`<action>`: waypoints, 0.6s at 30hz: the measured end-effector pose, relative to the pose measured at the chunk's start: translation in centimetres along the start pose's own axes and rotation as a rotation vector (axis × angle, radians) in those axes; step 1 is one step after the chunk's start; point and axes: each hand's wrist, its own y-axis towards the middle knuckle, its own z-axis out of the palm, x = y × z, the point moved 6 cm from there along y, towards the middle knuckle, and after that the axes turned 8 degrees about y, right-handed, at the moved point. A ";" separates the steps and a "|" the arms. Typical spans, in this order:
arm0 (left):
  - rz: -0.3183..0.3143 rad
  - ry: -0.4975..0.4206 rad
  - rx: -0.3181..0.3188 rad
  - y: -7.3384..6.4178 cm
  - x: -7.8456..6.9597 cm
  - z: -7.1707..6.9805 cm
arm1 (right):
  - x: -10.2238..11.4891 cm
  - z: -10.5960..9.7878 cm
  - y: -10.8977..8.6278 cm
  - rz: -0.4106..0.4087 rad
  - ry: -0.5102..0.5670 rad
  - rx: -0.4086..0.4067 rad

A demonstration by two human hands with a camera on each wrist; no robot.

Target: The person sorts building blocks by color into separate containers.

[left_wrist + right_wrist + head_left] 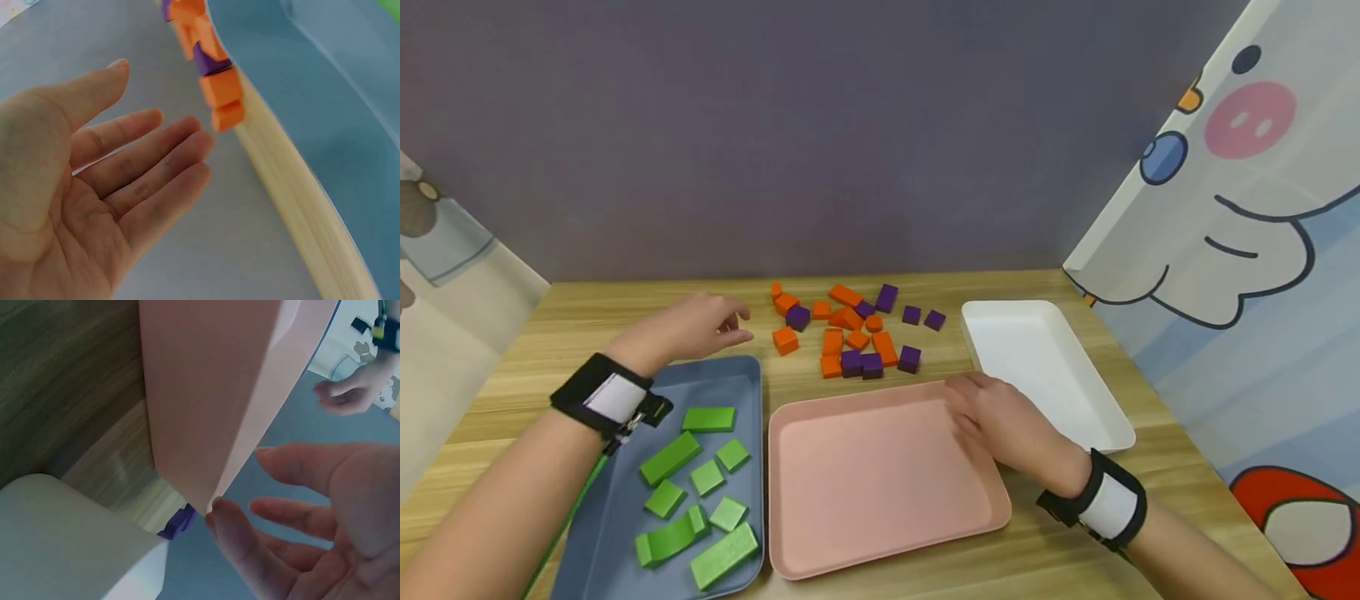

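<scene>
My right hand (1000, 417) is at the far right corner of the pink tray (872, 492). In the right wrist view its thumb and fingers are spread apart, a fingertip (225, 515) right at the tray's corner. My left hand (688, 329) hovers past the far edge of the blue-grey tray (613, 517), fingers relaxed and holding nothing. Nearest to it are an orange block (786, 340) and a purple block (797, 317). The left wrist view shows its palm (81, 212) and loosely bent fingers. Several green blocks (670, 458) lie in the blue-grey tray.
A white tray (1037, 358) stands to the right, partly behind my right hand. Orange and purple blocks (886, 297) are scattered on the wooden table (940, 287) beyond the pink tray. A grey wall (805, 150) rises behind; printed panels (1240, 250) flank the table.
</scene>
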 end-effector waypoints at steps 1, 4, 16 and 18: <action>0.006 0.012 0.021 0.8 -0.1 0.3 | 0.0 0.0 -0.1 0.012 -0.007 -0.004; 0.024 0.036 0.081 2.9 -0.6 1.0 | -0.2 0.1 -0.2 0.060 -0.022 -0.003; 0.141 0.065 0.196 6.5 -3.7 2.7 | -1.7 1.6 -0.7 0.246 0.047 0.070; 0.170 0.103 0.203 6.8 -4.1 3.0 | -2.0 1.6 -0.6 0.269 0.067 0.066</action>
